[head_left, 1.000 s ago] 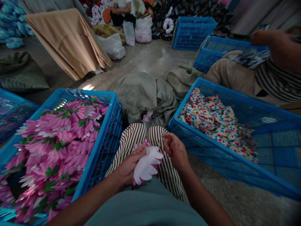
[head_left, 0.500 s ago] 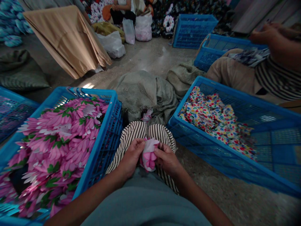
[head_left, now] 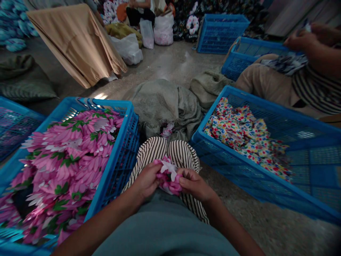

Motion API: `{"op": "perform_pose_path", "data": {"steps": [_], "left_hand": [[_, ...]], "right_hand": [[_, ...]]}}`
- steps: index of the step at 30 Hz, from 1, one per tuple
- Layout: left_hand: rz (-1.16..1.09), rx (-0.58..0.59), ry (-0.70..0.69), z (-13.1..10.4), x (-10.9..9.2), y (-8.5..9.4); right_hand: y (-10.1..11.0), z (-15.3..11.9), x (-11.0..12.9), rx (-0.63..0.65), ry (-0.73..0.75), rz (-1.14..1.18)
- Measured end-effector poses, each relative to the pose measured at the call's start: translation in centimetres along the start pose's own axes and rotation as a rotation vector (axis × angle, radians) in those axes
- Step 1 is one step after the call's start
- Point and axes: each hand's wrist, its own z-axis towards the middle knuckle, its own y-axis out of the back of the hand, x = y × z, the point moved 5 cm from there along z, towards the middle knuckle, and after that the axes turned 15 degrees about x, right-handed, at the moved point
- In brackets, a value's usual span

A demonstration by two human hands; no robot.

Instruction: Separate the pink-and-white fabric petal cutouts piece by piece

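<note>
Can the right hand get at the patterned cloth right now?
Probably yes: the patterned cloth lies uncovered in the open crate on that side, though the right hand holds pink petals.

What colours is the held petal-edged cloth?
The petal-edged cloth is mainly pink and white, clearest in head view.

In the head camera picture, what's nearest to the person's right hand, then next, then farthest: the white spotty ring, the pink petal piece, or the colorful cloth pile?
1. Pink petal piece: held in the right hand, in the lap.
2. Colorful cloth pile: in the blue crate on the person's right.
3. White spotty ring: far back, near the picture's top.
</note>
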Motion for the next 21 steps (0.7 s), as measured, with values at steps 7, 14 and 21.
{"op": "perform_pose_path", "data": {"steps": [7,14,21], "left_hand": [[-0.335,0.262,0.018,-1.3,-1.9,-2.6],[0.026,0.207,-0.087,-1.9,-4.5,-1.9],[1.199,-0.781,-0.392,-9.3,-19.4,6.5]], "right_hand": [[1.4,0.1,-1.6,-0.087,0.018,0.073],[-0.5,2.9,-2.1,-0.061,0.075,0.157],[4.3,-0.7,-0.1,-0.366,0.091,0.046]]}}
